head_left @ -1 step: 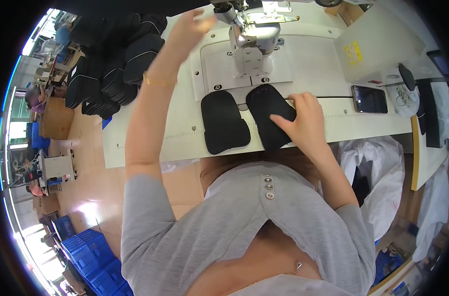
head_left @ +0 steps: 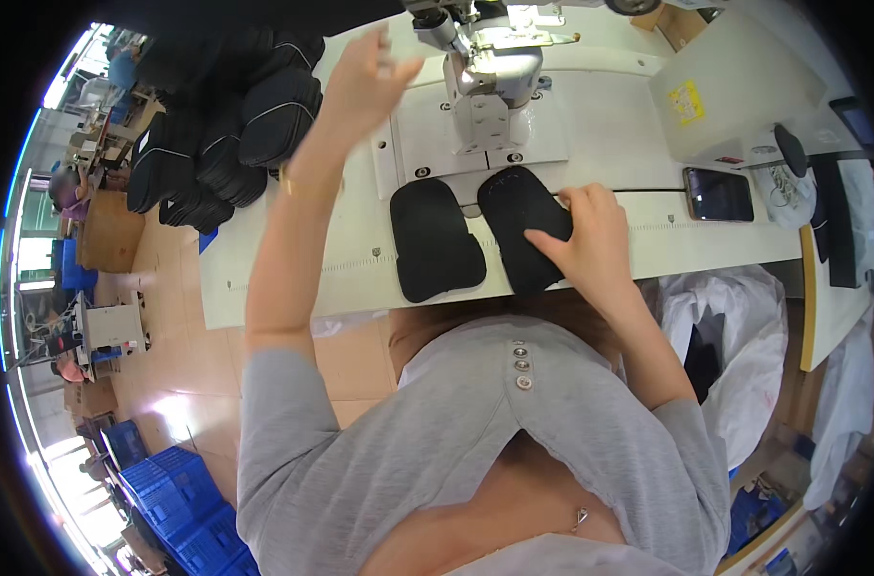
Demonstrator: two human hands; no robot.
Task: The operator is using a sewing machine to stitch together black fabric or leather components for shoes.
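Two flat black fabric panels with rounded ends lie side by side at the table's front edge, below the sewing machine (head_left: 491, 91). My right hand (head_left: 595, 238) grips the right panel (head_left: 515, 216) at its right side, thumb on top and fingertips along the upper edge. Nothing touches the left panel (head_left: 437, 240), which rests flat on the tabletop. Raised to the left of the machine head, my left hand (head_left: 365, 91) is slightly blurred. Its fingers are apart, with nothing visible in them.
Stacks of black panels (head_left: 221, 134) with pale edge lines fill the table's left end. A phone (head_left: 719, 195) lies to the right, near a bundle of cable (head_left: 787, 187). White plastic sheeting (head_left: 744, 355) hangs below the table. Blue crates (head_left: 182, 499) stand on the floor at left.
My left hand has come slightly down and away from the machine head, and its fingers have spread. My right hand and both panels have hardly shifted.
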